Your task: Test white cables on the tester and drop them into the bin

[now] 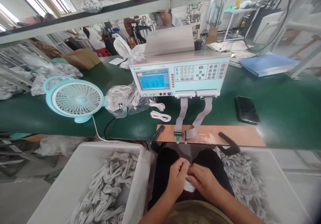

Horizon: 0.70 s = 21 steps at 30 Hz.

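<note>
Close together over my lap, my left hand (179, 174) and my right hand (202, 179) both have their fingers closed on a coiled white cable (189, 186). The coil hangs below the fingertips; its ends are hidden by my fingers. In front of them, a wooden board (235, 135) lies along the table edge. Two grey ribbon cables (182, 112) run down to it from a tester (180, 73) with a lit blue screen. One ends in a small green connector board (178, 138), the other in a dark connector (186, 136).
White bins full of coiled cables stand left (144, 163) and right (273, 170). Black clamps (158, 138) hold the board. On the green table (220, 113) are a fan (81, 99), bagged cables (120, 98), two loose coils (160, 116), a phone (247, 109) and a blue folder (268, 63). People work beyond.
</note>
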Tool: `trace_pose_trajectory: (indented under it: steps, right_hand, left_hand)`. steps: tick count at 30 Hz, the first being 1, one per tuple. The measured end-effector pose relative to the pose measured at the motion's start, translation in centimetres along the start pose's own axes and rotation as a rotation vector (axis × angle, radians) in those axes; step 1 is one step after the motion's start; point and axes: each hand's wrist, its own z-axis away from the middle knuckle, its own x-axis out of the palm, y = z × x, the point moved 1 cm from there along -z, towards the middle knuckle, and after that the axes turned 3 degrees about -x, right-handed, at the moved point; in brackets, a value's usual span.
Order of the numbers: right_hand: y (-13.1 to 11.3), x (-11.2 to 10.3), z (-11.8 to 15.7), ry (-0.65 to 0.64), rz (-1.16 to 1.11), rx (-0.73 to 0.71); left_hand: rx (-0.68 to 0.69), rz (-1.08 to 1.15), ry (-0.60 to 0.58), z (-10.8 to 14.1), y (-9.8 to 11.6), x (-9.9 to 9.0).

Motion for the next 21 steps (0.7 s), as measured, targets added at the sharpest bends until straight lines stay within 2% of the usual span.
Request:
trace_pose_trajectory:
  steps: [2,4,8,12,15,18,21]
  right_hand:
    - [-0.1,0.3,-0.7,-0.030,0.127,-0.114]
    - [-0.2,0.4,-1.4,-0.029,0.218,-0.166]
    - [-0.5,0.1,-2.6,-0.014,0.147,-0.126]
    - [-0.2,0.3,-3.4,0.025,-0.027,-0.006]
    - [0.8,1.0,-4.0,0.139,-0.176,0.172]
    - [2.0,1.6,-4.5,0.349,-0.403,0.420]
    - [2.7,1.7,-5.0,0.444,-0.532,0.529]
  left_hand:
    - [-0.050,0.017,-0.005,0.0,-0.2,-0.4]
    - [-0.126,0.086,0.025,-0.2,-0.5,-0.7]
    - [-0.285,0.290,0.022,-0.8,-0.9,-0.9]
    - [-0.251,0.331,0.086,-1.5,-1.1,-1.2]
    - [-0.165,0.312,0.148,-2.2,-1.1,-1.3]
    - [-0.202,0.378,0.087,-2.8,-1.1,-1.0]
    - [-0.257,0.488,-0.037,-3.1,-1.2,-1.0]
